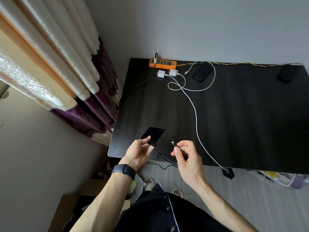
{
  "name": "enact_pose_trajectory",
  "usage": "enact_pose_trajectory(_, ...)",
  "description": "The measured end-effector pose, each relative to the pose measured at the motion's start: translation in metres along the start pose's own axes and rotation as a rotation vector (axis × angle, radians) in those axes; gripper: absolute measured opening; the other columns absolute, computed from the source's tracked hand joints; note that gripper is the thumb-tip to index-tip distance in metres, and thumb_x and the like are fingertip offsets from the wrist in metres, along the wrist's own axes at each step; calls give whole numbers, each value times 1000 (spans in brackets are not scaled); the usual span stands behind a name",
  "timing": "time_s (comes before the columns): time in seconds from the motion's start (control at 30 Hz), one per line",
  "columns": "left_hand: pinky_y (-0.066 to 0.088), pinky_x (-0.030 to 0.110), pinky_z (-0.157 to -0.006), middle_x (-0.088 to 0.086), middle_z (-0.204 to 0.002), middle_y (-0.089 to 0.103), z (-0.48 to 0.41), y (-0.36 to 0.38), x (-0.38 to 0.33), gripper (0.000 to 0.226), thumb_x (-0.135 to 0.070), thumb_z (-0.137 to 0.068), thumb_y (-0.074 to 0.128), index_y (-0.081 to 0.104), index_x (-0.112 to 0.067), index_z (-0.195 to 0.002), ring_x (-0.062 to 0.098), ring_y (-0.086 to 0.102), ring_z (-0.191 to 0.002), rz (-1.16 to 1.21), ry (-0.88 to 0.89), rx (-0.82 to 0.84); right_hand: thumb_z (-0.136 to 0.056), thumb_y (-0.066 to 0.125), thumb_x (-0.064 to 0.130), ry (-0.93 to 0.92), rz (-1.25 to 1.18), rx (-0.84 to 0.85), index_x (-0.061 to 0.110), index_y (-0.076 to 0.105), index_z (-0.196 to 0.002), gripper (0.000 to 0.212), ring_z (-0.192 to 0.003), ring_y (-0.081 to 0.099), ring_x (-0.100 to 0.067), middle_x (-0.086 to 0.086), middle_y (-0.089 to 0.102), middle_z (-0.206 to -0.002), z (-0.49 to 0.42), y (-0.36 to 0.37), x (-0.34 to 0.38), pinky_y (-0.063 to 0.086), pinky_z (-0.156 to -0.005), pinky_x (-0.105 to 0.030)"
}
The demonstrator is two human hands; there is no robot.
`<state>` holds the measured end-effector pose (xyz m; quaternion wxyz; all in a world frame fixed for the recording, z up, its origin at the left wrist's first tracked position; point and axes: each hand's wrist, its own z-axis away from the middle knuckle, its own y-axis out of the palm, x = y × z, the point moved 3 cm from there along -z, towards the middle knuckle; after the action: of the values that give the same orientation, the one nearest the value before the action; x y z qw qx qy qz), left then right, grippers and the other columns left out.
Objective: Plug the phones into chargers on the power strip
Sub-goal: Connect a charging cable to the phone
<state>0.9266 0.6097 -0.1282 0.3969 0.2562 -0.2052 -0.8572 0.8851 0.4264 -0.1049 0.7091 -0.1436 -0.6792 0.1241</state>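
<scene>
**Phone and plug in hand, not yet joined**
Phone (153,135) is gripped at one end by the left hand (142,150); a black plug (173,144) is pinched between thumb and fingers of the right hand (185,153), its tip near the phone but apart. The plug may go in skewed, or may be the wrong tip: spare tips (160,155) dangle between the hands. The phone, held at one end only, could slip. The white cable (195,118) passing the right hand could be snagged. Far beyond both hands an orange power strip (162,63) sits by the wall, with two chargers (161,74) apparently unplugged beside it and a second phone (202,71) to their right. Dark surface (242,131), grey wall, curtains (50,64) far left of the left hand.
</scene>
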Motion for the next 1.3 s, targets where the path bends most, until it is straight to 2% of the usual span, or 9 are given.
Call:
enact_pose_trajectory(0.13, 60, 30, -52, 26, -106, 65, -2, 4, 4, 15, 2, -98, 49, 57, 4, -110, 30, 74, -76, -46, 10, -12, -97, 61, 16, -41, 30, 2, 37, 52, -100, 23, -82, 68, 3, 19, 73, -85, 1, 1, 3, 42, -64, -2)
enact_pose_trajectory(0.27, 61, 25, -55, 22, -95, 67, -4, 6, 11, 10, 0, -97, 52, 62, 1, -99, 25, 73, -68, -118, -8, -8, -96, 63, 19, -98, 30, -23, 28, 57, -102, 12, -80, 70, 3, 18, 74, -83, 2, 2, 8, 43, -63, -3)
enact_pose_trajectory(0.33, 60, 25, -53, 20, -94, 67, -5, 8, 14, 10, 0, -97, 52, 61, -1, -102, 22, 73, -66, -139, -8, 4, -96, 64, 20, -103, 27, -31, 25, 59, -101, 9, -78, 70, 1, 18, 74, -82, 1, 1, 9, 45, -63, -5)
enact_pose_trajectory(0.5, 59, 27, -52, 23, -106, 67, -7, 10, 17, 21, 3, -96, 51, 57, -1, -116, 25, 75, -75, -101, 17, 29, -95, 65, 19, -93, 39, -62, 23, 60, -96, 6, -71, 70, -5, 16, 73, -78, -2, 1, 5, 51, -60, -15)
enact_pose_trajectory(0.67, 61, 30, -57, 24, -113, 69, -7, 11, 15, 30, 5, -96, 51, 57, -2, -125, 31, 74, -92, -106, 41, 88, -94, 64, 26, -129, 47, -82, 26, 59, -95, 5, -70, 70, -4, 17, 72, -79, 0, 0, 3, 48, -58, -11)
enact_pose_trajectory(0.9, 60, 30, -57, 26, -124, 64, -8, 9, 15, 41, 7, -95, 52, 51, -2, -135, 32, 73, -94, -98, 60, 58, -94, 61, 32, -131, 14, -106, 30, 57, -95, 4, -69, 70, -6, 19, 71, -79, 2, 2, 4, 51, -58, -14)
enact_pose_trajectory(1.03, 61, 32, -60, 26, -123, 66, -8, 10, 14, 45, 7, -95, 53, 49, -1, -138, 33, 74, -95, -113, 82, 62, -94, 65, 24, -128, 42, -95, 25, 58, -93, 7, -67, 70, -6, 15, 71, -77, -1, 2, 3, 52, -57, -17)
enact_pose_trajectory(1.2, 61, 42, -63, 23, -118, 68, -11, 10, 8, 59, 12, -91, 56, 43, -16, -140, 42, 71, -100, -120, 159, 34, -93, 67, 15, -99, 104, -82, 18, 58, -88, 11, -60, 66, -14, 4, 69, -64, -5, 2, 1, 50, -56, -29)
enact_pose_trajectory(1.3, 61, 51, -71, 23, -120, 67, -12, 13, 6, 72, 12, -91, 56, 35, -30, -145, 44, 70, -100, -187, 215, 42, -92, 68, 13, -88, 130, -94, 17, 59, -89, 11, -62, 68, -6, 7, 70, -65, -6, 2, -1, 50, -56, -20)
